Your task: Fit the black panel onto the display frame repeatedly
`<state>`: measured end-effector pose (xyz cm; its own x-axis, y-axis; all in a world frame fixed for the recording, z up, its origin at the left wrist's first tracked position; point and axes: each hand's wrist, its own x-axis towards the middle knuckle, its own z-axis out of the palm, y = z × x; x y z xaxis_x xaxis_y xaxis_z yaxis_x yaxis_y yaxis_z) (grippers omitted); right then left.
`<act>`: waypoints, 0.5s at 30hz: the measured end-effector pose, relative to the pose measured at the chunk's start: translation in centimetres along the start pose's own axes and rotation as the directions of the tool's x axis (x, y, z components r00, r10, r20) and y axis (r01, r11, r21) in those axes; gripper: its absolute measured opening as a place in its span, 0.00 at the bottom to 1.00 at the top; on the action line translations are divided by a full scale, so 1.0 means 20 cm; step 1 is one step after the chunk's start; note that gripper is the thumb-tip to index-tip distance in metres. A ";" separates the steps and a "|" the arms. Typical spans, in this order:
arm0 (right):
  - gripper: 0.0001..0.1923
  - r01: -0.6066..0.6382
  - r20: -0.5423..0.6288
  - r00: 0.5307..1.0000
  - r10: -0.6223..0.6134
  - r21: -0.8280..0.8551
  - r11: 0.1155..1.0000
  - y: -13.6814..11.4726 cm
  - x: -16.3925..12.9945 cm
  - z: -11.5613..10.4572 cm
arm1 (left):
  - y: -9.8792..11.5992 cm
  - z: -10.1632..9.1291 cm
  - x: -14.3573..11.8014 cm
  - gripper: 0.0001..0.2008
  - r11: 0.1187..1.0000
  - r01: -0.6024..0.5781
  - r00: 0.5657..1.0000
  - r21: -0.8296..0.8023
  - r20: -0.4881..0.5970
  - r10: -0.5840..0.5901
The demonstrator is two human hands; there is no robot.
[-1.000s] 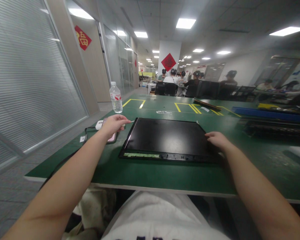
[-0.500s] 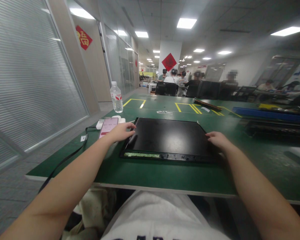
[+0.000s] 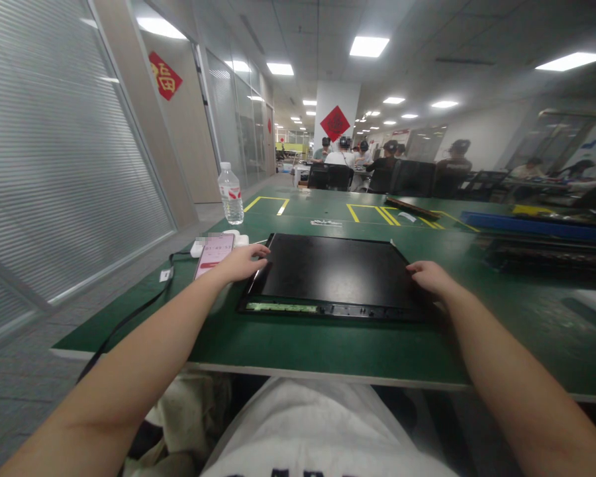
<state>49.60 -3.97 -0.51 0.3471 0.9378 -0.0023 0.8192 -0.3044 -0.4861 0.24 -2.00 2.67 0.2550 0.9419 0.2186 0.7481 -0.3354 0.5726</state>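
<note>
A black flat panel [image 3: 335, 271] lies face down on the green table [image 3: 298, 344] in front of me, a strip of connectors along its near edge. My left hand [image 3: 241, 262] grips the panel's left edge, fingers curled over the rim. On the opposite side, my right hand [image 3: 430, 277] holds the right edge, fingers bent down on it. A phone with a lit pink screen [image 3: 213, 255] lies just left of my left hand.
A water bottle [image 3: 231, 194] stands at the table's far left. A white charger [image 3: 197, 248] and black cable [image 3: 129, 318] sit by the left edge. Yellow tape marks [image 3: 372, 213], dark trays [image 3: 546, 255] and a blue strip [image 3: 536, 227] lie farther right. Several people sit at tables beyond.
My left hand, which held a thin stick above the phone, came right and down onto the panel's left edge. The phone is now uncovered. My right hand has stayed put.
</note>
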 end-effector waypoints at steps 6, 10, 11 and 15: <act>0.27 0.013 -0.002 1.000 -0.013 -0.012 1.000 0.00 0.01 0.00 | 0.02 -0.01 0.01 0.20 0.953 0.153 0.988 -0.263 0.023 -0.152; 0.25 0.026 -0.012 1.000 -0.025 0.009 1.000 0.01 0.01 0.00 | 0.06 -0.02 0.01 0.15 0.871 0.201 0.976 -0.448 0.011 -0.219; 0.25 0.020 -0.009 1.000 -0.020 0.021 1.000 0.01 0.01 0.00 | 0.06 -0.03 0.01 0.15 0.839 0.225 0.968 -0.495 0.016 -0.250; 0.25 -0.017 0.004 1.000 0.017 0.052 0.998 0.01 0.01 0.01 | 0.09 -0.03 0.01 0.14 0.715 0.342 0.915 -0.609 0.043 -0.401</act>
<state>49.78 -3.89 -0.71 0.3590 0.9332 -0.0145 0.7881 -0.3114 -0.5309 1.16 -2.45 4.23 -0.0405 0.9971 -0.0639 0.2492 0.0720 0.9658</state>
